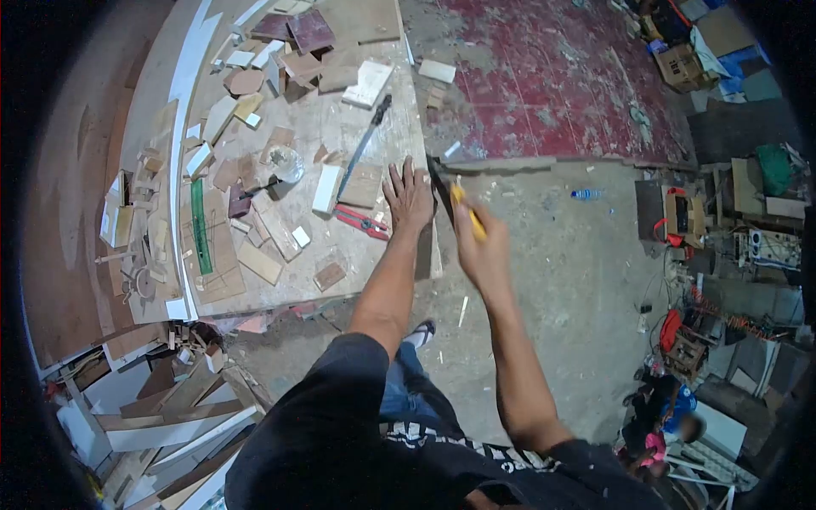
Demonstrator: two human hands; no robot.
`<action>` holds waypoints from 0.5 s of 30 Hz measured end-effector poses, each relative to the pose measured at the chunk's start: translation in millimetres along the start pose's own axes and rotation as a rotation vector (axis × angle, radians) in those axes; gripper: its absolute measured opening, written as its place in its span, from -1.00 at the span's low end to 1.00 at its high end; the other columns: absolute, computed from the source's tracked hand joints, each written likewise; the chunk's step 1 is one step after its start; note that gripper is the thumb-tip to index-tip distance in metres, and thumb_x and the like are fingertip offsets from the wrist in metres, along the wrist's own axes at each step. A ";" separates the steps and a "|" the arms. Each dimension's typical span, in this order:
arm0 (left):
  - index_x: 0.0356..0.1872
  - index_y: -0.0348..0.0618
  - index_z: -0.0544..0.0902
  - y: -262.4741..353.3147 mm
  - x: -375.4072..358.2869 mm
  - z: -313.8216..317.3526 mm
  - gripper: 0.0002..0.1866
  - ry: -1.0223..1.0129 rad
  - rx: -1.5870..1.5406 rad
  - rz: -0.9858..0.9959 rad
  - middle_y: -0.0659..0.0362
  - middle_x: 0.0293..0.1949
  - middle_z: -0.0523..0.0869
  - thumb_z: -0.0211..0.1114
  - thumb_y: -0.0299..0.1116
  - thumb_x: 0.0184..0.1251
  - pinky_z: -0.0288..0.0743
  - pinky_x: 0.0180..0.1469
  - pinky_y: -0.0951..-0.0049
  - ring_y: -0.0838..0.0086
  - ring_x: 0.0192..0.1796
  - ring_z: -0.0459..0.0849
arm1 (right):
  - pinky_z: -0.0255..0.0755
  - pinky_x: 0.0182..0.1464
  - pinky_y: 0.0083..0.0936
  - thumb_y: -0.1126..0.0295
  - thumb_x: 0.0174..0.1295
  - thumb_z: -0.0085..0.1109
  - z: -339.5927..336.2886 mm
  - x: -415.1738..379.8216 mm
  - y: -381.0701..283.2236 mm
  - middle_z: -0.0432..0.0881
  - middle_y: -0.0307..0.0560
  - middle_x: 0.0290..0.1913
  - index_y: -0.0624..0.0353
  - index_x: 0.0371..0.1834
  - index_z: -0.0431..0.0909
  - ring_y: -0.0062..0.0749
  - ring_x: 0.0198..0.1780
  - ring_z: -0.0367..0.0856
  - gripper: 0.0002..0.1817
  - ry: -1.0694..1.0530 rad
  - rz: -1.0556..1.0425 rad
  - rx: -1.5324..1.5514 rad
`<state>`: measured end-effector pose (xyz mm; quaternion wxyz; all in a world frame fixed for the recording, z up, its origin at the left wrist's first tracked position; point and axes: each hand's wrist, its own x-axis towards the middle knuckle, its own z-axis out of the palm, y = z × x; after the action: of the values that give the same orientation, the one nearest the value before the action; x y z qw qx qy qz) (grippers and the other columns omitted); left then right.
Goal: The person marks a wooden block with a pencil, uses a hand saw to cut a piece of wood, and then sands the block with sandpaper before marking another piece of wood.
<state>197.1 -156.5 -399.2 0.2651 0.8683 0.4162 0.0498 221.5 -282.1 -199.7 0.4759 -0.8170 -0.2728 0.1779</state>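
My left hand [409, 202] lies flat with fingers apart at the right edge of the wooden worktable [327, 285]. What is under its palm is mostly hidden. My right hand [484, 246] is closed round the yellow handle of a handsaw [444, 189], just off that edge. The saw's dark blade points up and left toward the table edge beside my left hand. Left of my left hand lie a red tool [361, 223], a flat wooden block [363, 186], a white-faced block [326, 188] and a long thin blade with a dark handle [365, 144].
Several wood offcuts [246, 82], a clear cup [283, 163] and a green strip [201, 225] lie on the table. Scrap wood [170, 425] is piled lower left. A blue-capped bottle [586, 195] lies on the floor. Another person [671, 416] is at the lower right.
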 end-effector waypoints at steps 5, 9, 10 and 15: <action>0.32 0.02 0.36 -1.8 2.8 -1.2 -0.53 -0.020 0.025 0.025 0.13 0.58 -0.04 0.06 -0.21 0.41 -0.29 0.49 -0.27 -0.06 0.60 -0.27 | 0.48 -0.07 -0.45 0.31 0.40 0.09 27.7 14.1 31.9 0.73 0.12 -0.19 0.45 0.04 0.57 -0.34 -0.12 0.67 -0.64 0.050 -0.045 0.087; 0.33 -0.04 0.36 7.7 4.6 -4.3 -0.51 -0.024 0.027 -0.023 0.14 0.58 -0.05 0.03 -0.22 0.39 -0.34 0.50 -0.25 -0.03 0.60 -0.28 | 0.47 0.05 -0.45 0.35 0.38 0.11 32.2 -42.3 87.7 0.71 0.19 -0.06 0.42 0.12 0.54 -0.27 -0.02 0.68 -0.63 0.149 -0.181 0.201; 0.33 -0.05 0.36 9.0 4.9 -5.3 -0.51 -0.021 0.036 -0.039 0.13 0.58 -0.05 0.02 -0.21 0.40 -0.34 0.50 -0.25 -0.03 0.60 -0.28 | 0.46 0.11 -0.44 0.37 0.38 0.11 26.4 -41.5 69.9 0.68 0.23 -0.01 0.42 0.14 0.52 -0.23 0.04 0.67 -0.62 0.107 -0.109 0.199; 0.27 0.00 0.38 2.7 5.2 -3.0 -0.56 -0.007 0.007 -0.005 0.13 0.57 -0.02 0.07 -0.19 0.42 -0.31 0.49 -0.27 -0.04 0.60 -0.26 | 0.47 0.11 -0.40 0.36 0.38 0.10 -18.9 -60.4 -28.7 0.68 0.27 0.00 0.42 0.12 0.54 -0.22 0.05 0.67 -0.64 0.011 0.062 0.054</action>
<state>201.4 -152.7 -396.0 0.2635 0.8685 0.4174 0.0448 176.4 -320.6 -163.7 0.4937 -0.8129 -0.2396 0.1953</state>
